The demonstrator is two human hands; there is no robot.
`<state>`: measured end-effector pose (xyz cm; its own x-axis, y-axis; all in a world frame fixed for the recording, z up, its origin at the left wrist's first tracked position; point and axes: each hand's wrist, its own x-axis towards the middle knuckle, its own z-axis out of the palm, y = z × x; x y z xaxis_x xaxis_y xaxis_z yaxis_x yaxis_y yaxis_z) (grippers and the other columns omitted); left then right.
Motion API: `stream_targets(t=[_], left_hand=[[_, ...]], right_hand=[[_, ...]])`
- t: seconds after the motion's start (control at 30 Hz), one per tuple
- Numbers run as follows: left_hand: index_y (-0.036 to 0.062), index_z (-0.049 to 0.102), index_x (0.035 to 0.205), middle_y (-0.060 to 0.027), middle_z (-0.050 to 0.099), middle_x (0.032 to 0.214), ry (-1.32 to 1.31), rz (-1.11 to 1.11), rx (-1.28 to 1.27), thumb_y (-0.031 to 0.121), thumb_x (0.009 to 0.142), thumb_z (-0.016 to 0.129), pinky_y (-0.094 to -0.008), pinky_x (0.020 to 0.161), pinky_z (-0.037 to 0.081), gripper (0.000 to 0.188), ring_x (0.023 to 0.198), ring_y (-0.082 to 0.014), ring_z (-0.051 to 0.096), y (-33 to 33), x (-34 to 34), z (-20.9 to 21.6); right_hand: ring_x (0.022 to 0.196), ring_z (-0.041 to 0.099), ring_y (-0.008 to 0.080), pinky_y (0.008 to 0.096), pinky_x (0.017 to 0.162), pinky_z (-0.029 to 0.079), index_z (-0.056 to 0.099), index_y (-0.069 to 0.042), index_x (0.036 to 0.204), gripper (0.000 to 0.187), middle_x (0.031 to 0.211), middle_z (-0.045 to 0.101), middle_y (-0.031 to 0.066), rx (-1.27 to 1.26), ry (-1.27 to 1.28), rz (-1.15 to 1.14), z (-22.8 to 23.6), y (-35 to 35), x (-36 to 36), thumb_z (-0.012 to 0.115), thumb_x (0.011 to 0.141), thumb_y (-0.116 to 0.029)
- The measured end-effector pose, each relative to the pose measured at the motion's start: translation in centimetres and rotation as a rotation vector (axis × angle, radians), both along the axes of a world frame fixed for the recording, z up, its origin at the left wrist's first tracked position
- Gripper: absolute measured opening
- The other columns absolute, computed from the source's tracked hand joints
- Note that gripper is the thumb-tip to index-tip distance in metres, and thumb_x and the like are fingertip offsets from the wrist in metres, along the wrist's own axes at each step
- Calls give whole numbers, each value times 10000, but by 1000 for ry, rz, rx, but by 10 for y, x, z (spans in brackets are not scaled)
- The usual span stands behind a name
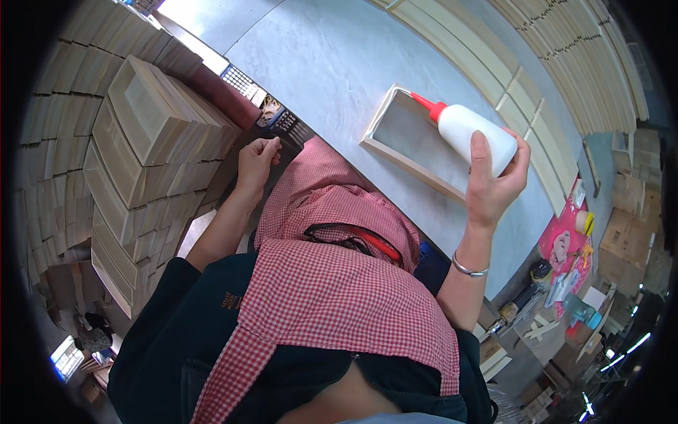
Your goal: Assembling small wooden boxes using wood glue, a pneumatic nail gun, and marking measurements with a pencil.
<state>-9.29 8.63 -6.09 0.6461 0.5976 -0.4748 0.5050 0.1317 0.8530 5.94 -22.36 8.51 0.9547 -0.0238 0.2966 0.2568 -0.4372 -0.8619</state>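
My right hand (494, 173) is wrapped round a white squeeze glue bottle (470, 134) with a red pointed nozzle. The bottle is tilted, its tip pointing to the far left, above the far corner of a wooden frame (417, 167). That shallow rectangular frame of pale wood lies on the grey worktable (296, 63). Whether the nozzle touches the wood I cannot tell. My left hand (260, 161) hangs beside the table's near edge, fingers curled together in a pinch. What it holds, if anything, is hidden.
Tall stacks of pale wooden frames (152, 134) stand at my left. Long wooden strips (459, 39) lie along the table's far side, with bundled strips (565, 42) behind. Baskets (286, 121) sit below the table edge. Tools and a clear bottle (583, 311) clutter the right.
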Motion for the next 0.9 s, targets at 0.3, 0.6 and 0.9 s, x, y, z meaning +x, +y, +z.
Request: stream_targets(t=[0.3, 0.6, 0.9], left_hand=[[56, 637, 829, -19, 577, 711, 35, -6, 61, 247, 1016, 562, -244, 618, 410, 278, 642, -96, 521, 5, -5, -20], [48, 622, 795, -32, 559, 676, 114, -8, 116, 267, 1023, 518, -259, 584, 377, 333, 606, -106, 499, 9, -12, -33], [51, 616, 787, -37, 550, 639, 190, -55, 170, 290, 1033, 509, -269, 564, 375, 360, 574, -120, 494, 15, -22, -52]], right_hand=[[927, 636, 244, 321, 755, 549, 572, -46, 1152, 415, 1054, 631, 125, -13, -14, -96, 6, -29, -7, 779, 864, -262], [935, 631, 249, 324, 760, 547, 573, -40, 1150, 412, 1059, 631, 127, -65, -28, -187, 6, -62, -13, 773, 869, -265], [911, 636, 248, 330, 762, 548, 577, -29, 1148, 415, 1054, 640, 135, -103, -36, -296, 6, -95, -22, 769, 874, -274]])
